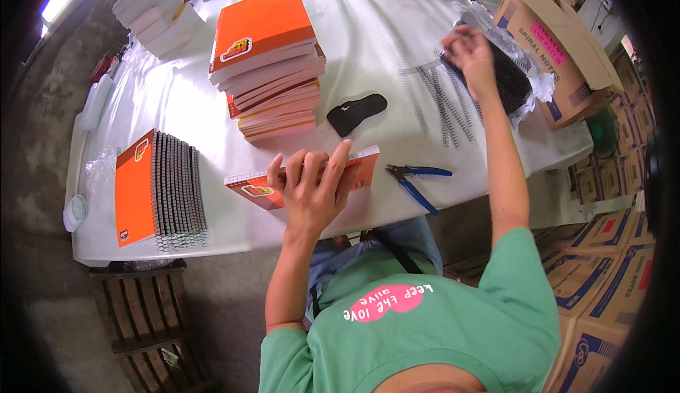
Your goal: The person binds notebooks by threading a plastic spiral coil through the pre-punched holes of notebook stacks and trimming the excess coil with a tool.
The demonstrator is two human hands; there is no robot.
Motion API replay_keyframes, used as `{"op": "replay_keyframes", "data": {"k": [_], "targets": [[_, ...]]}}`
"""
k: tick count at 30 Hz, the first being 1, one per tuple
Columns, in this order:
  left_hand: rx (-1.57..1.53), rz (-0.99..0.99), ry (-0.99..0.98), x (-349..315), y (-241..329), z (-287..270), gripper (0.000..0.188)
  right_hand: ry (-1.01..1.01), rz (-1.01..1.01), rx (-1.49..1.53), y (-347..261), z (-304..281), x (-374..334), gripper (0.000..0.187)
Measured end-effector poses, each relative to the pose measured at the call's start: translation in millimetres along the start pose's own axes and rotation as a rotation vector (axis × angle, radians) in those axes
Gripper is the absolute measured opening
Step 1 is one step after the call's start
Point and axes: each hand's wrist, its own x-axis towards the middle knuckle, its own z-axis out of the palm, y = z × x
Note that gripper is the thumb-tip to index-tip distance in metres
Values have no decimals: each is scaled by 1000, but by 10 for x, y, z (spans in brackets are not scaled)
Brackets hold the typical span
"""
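Observation:
My left hand (312,184) lies flat on an orange notebook (361,167) near the front edge of the white table (212,81), fingers spread over its cover. My right hand (469,56) reaches far to the right, fingers pinching at a plastic bag of black spiral coils (511,80). Several loose grey spiral coils (446,102) lie on the table just below that hand. Blue-handled pliers (418,180) rest to the right of the notebook.
A tall stack of orange notebooks (269,60) stands mid-table, with a black pouch (356,111) beside it. A row of bound notebooks (159,191) lies at the left. White paper stacks (156,10) sit far left. Cardboard boxes (559,46) crowd the right side.

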Motion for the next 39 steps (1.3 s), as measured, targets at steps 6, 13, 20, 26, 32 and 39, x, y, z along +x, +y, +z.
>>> {"op": "replay_keyframes", "data": {"k": [6,13,20,26,32,39], "targets": [[2,-3,-9,54,-6,-18,32,-123,1,-199,180,4,-231,21],[-10,4,-10,11,-16,-19,33,-229,-25,-168,-43,303,-454,16],[-32,11,-7,38,-2,-35,34,-78,-59,-386,-36,193,-515,21],[-33,5,-10,34,-19,-24,34,-100,24,28,-101,136,-553,33],[-51,-2,-12,53,-8,-27,33,-344,54,703,-52,-51,-493,36],[-44,0,-24,35,-25,-29,35,-642,-141,-18,-428,510,-797,41]]}}
